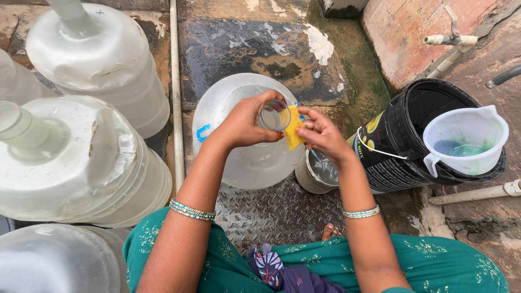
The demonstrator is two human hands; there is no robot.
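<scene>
A large clear water jug (247, 157) stands upright on a metal tread plate in front of me. My left hand (245, 122) wraps around its open neck (273, 115). My right hand (320, 133) pinches a yellow sponge (293, 129) and presses it against the right side of the neck. Both wrists wear turquoise bangles.
Several more clear jugs (81, 157) crowd the left side, one of them (100, 59) at the back. A small metal pot (320, 173) sits right of the jug. A black bucket (401, 146) holds a white jug (467, 141) of bluish liquid. White pipes and a tap (450, 40) line the brick wall.
</scene>
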